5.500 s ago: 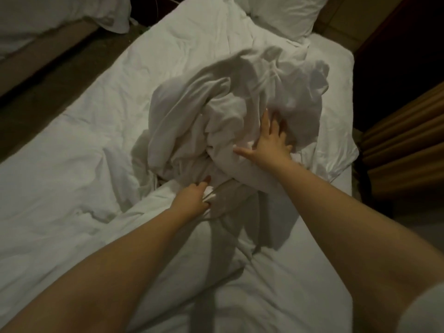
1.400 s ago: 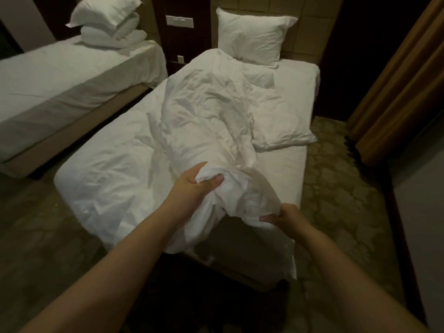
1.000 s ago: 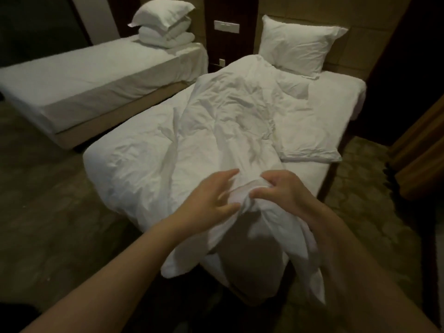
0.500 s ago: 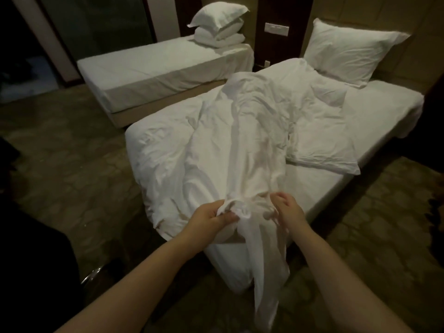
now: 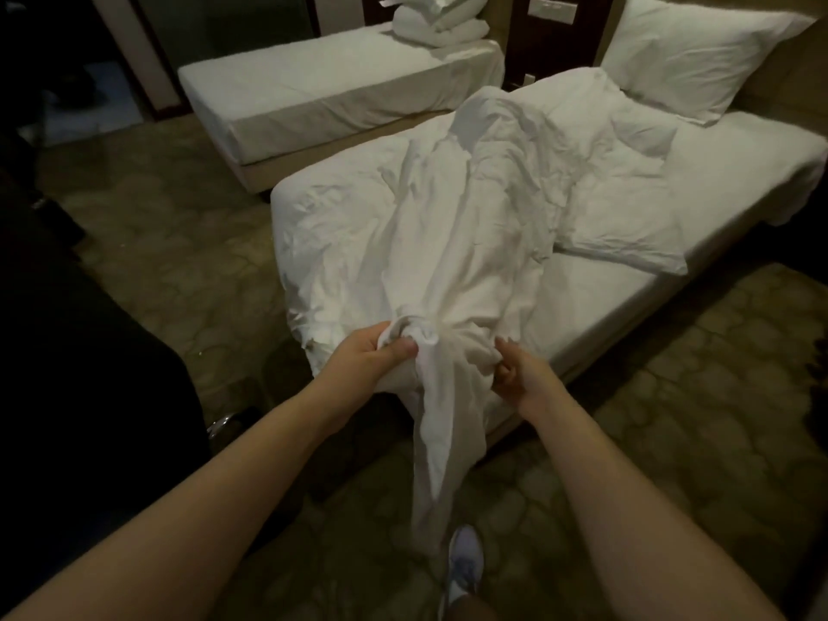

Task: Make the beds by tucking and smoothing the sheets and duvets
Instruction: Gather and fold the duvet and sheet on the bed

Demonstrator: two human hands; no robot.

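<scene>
Duvet (image 5: 452, 226), judged soft, light and limp, lay bunched on the bed (image 5: 605, 307); left hand (image 5: 372, 356) clamped its foot-end gather, right hand (image 5: 519, 374) curled beside, grip unclear; corners probably offered better hold.

Left hand (image 5: 372, 358) clenched, right hand (image 5: 522, 375) half-curled.

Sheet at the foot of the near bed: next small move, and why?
Probably close the right hand on the sheet beside the left hand, then draw the hands apart along the edge. The left hand grips a tight wad, the sheet lies roped down the near bed, and a tail hangs toward the floor by the shoe. Whether the right hand holds cloth is unclear.
</scene>
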